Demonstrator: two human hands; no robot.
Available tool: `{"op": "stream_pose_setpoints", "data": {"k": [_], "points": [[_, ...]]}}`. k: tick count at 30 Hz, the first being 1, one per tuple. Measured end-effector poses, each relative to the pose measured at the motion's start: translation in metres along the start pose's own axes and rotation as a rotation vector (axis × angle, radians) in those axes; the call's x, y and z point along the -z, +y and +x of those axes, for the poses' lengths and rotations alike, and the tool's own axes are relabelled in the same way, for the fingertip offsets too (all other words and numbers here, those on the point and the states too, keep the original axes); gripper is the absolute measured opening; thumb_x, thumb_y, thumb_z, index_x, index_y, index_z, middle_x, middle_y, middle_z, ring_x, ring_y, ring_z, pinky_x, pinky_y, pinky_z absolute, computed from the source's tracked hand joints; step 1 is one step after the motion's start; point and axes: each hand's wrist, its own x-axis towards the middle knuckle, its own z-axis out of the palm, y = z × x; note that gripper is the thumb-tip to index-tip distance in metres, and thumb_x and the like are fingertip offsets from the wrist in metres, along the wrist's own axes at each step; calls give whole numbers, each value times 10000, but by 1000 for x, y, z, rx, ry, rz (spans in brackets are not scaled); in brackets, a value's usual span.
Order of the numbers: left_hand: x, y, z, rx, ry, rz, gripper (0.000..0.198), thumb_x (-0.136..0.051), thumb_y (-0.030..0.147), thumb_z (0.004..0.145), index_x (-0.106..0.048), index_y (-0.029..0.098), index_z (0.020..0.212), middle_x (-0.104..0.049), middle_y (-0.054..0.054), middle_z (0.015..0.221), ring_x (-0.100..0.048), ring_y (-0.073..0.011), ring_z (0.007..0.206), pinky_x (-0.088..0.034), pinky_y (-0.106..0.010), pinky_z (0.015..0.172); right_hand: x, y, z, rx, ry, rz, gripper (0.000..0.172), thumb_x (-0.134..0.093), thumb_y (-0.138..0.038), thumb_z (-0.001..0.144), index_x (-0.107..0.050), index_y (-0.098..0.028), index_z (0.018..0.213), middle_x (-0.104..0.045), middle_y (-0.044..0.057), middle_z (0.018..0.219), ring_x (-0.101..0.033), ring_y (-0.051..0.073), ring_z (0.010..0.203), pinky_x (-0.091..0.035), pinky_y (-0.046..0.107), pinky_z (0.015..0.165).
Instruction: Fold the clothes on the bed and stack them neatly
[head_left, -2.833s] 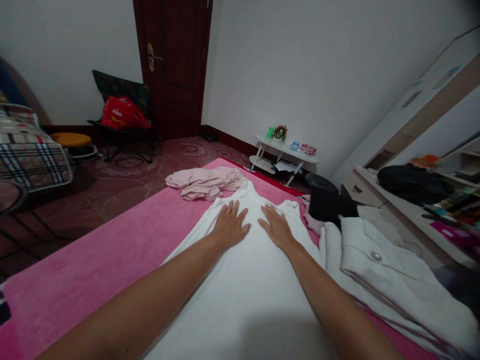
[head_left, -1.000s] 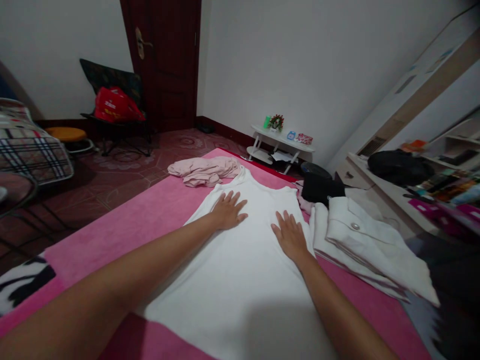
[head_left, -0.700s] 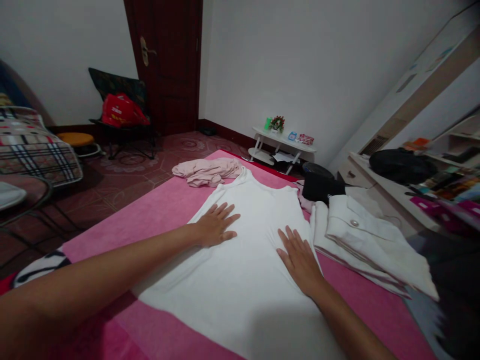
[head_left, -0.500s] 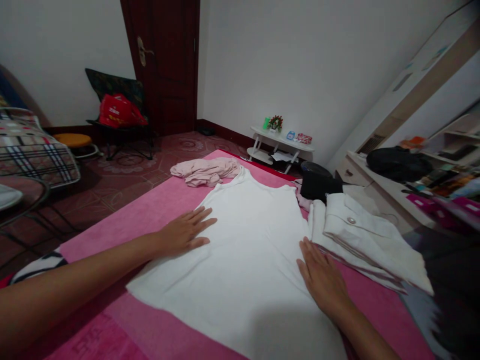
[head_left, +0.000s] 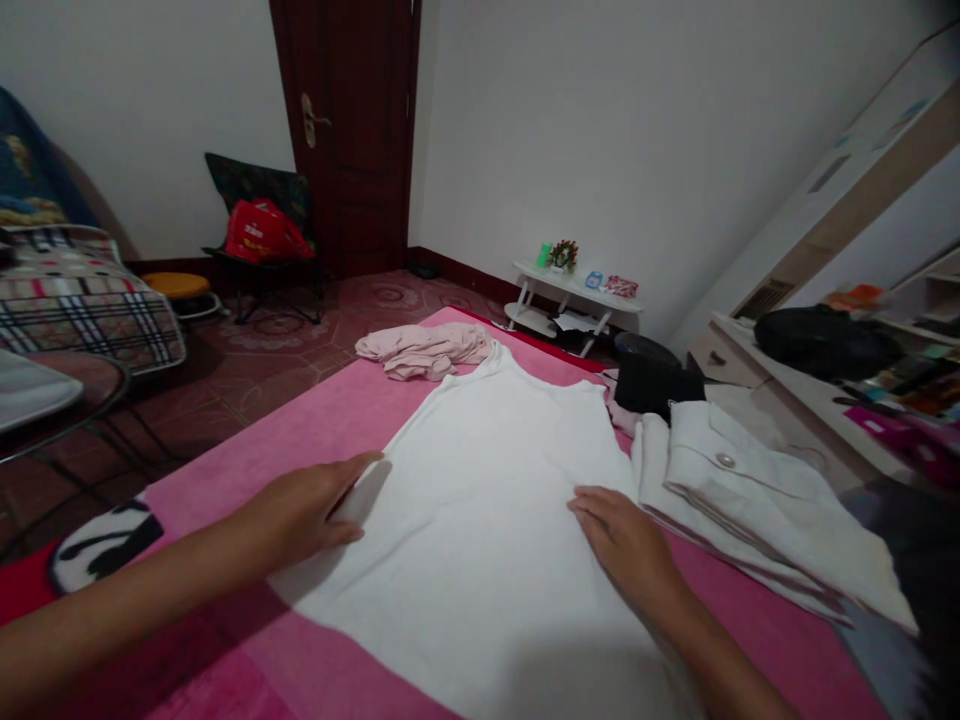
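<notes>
A white sleeveless top (head_left: 480, 500) lies spread out on a pink bed cover (head_left: 315, 420), its neckline at the far end. At the top's left edge rests my left hand (head_left: 315, 510), open, fingers stretched forward and thumb apart on the fabric. My right hand (head_left: 622, 540) lies on the right side of the top, open with its fingers extended towards the middle. Small wrinkles run across the cloth between the hands. Neither hand visibly grips the fabric.
A crumpled pale pink garment (head_left: 427, 348) lies at the far left of the top. Folded white clothes (head_left: 750, 490) are stacked at the right, with a black bag (head_left: 656, 380) behind them. Beyond the bed stand a low white table (head_left: 577, 290) and a chair holding a red bag (head_left: 266, 232).
My left hand has slid down and outward to the top's left edge. My right hand has shifted slightly inward onto the cloth. The view has turned a little to the left.
</notes>
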Motion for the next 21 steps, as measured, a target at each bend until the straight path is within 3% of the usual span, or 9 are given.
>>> {"op": "stream_pose_setpoints", "data": {"k": [2, 4, 7, 9, 12, 15, 18, 21], "points": [[2, -2, -9, 31, -71, -103, 727, -595, 280, 707, -371, 253, 1398, -666, -25, 913, -621, -218, 814, -451, -269, 719, -6, -9, 29, 2, 33, 122, 295, -420, -287, 870, -709, -239, 833, -709, 61, 949, -642, 218, 917, -491, 356, 845], [5, -1, -18, 23, -108, -196, 672, -577, 239, 681, -446, 267, 1340, -667, -3, 897, -612, -196, 792, -444, -243, 713, -21, -28, 61, 22, 48, 310, 252, -447, -266, 844, -693, -218, 817, -696, 50, 893, -637, 193, 846, -491, 315, 788], [9, 7, -28, -11, -147, -324, 520, -561, 260, 703, -571, 284, 1222, -664, -8, 978, -601, -192, 817, -452, -234, 712, -50, -65, 108, 0, 37, 583, 272, -505, -275, 804, -656, -186, 1011, -672, 58, 1000, -629, 165, 824, -497, 289, 769], [11, 15, -34, -52, -158, -414, 404, -544, 296, 744, -630, 276, 1139, -655, -27, 1006, -597, -200, 837, -461, -242, 715, -65, -91, 136, -7, 1, 629, 503, -542, -344, 802, -505, -190, 1280, -616, 81, 1140, -625, 158, 800, -506, 304, 759], [12, 28, -39, -108, -144, -524, 304, -549, 315, 778, -670, 263, 1051, -637, -56, 1008, -588, -203, 853, -467, -247, 714, -75, -124, 169, 27, -87, 423, 795, -565, -569, 784, -277, -252, 1454, -517, 130, 1267, -626, 230, 910, -482, 410, 847], [12, 39, -39, -146, -155, -590, 243, -539, 329, 814, -686, 268, 997, -609, -61, 953, -572, -177, 777, -452, -228, 637, -77, -150, 190, -19, -159, 166, 840, -510, -719, 748, -358, -246, 1425, -464, 182, 1315, -566, 349, 1085, -430, 504, 910], [12, 48, -37, -199, -173, -569, 213, -511, 307, 853, -690, 272, 964, -575, -46, 905, -549, -146, 737, -421, -208, 611, -80, -168, 204, -96, -160, 52, 812, -513, -677, 774, -450, -115, 1357, -491, 247, 1277, -514, 383, 1158, -425, 491, 927], [11, 54, -36, -243, -194, -507, 196, -502, 257, 874, -683, 275, 946, -558, -24, 894, -536, -126, 738, -390, -191, 612, -86, -178, 213, -175, -124, 10, 602, -577, -449, 822, -525, -38, 1259, -550, 261, 1215, -518, 352, 1166, -428, 435, 939]]}}
